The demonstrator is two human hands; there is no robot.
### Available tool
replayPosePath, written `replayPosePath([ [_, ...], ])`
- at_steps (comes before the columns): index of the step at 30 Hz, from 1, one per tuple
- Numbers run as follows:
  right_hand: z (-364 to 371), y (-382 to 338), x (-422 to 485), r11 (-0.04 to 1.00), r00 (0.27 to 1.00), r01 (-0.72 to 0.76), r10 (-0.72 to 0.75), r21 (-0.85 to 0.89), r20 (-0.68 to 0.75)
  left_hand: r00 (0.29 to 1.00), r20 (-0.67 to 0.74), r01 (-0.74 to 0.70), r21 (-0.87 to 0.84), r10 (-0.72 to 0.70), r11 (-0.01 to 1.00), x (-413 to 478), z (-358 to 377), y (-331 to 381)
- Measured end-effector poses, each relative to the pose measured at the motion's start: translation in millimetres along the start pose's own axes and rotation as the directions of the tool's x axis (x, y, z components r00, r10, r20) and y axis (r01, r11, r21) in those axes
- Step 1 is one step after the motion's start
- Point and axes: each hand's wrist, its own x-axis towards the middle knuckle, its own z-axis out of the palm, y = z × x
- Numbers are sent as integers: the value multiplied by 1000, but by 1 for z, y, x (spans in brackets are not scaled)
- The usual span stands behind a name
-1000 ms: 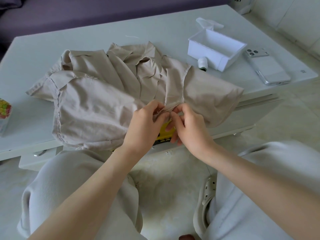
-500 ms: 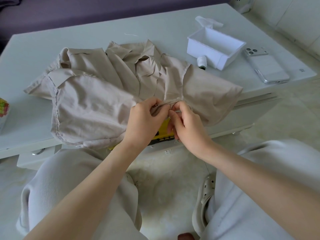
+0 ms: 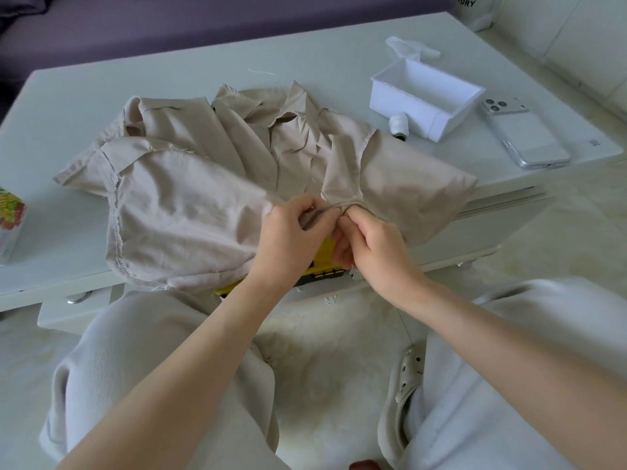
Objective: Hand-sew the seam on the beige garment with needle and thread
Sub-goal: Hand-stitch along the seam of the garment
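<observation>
The beige garment (image 3: pixel 190 201) lies crumpled on the white table (image 3: pixel 169 76), its near edge hanging over the front. My left hand (image 3: pixel 291 235) pinches a fold of the garment's seam at the table's front edge. My right hand (image 3: pixel 369 245) is closed right beside it, fingertips pinching the same seam. A thin dark thread (image 3: pixel 319 189) runs up from between the hands over the fabric. The needle itself is too small to make out. A white thread spool (image 3: pixel 398 125) lies behind the garment, by the box.
A white open box (image 3: pixel 425 98) stands at the back right, a phone (image 3: pixel 527 137) face down beside it. A colourful carton (image 3: pixel 10 215) sits at the left edge. A yellow object (image 3: pixel 322 266) lies under the hands. My knees are below the table.
Both hands have shifted slightly up along the seam and stay pinched together. The thread now shows above the fingers. The garment has barely moved.
</observation>
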Motion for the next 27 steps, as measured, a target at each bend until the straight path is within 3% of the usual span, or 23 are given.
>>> replayPosePath([
  [5,1,0,-1,998,999,31,-29,-54,33,999,-26,17,-65,-19,998,0,1,2],
  [8,-1,1,-4,982,986,57,-28,-179,165,994,-112,-2,-10,1,1000,2,-1,4],
  [11,-2,12,-9,848,870,201,76,-491,487,985,-174,-14,31,19,999,5,-2,5],
  [14,-3,29,-17,687,727,311,273,-656,630,986,-163,-28,38,34,999,6,-2,5],
  [17,-4,43,-26,596,668,418,310,-686,677,990,-126,-57,32,61,998,5,-1,4],
  [22,-5,59,-38,428,679,558,258,-711,688,991,-120,-58,27,60,998,7,1,3],
  [27,-2,78,-44,352,640,659,201,-664,742,987,-155,-29,11,30,1000,10,-1,3],
])
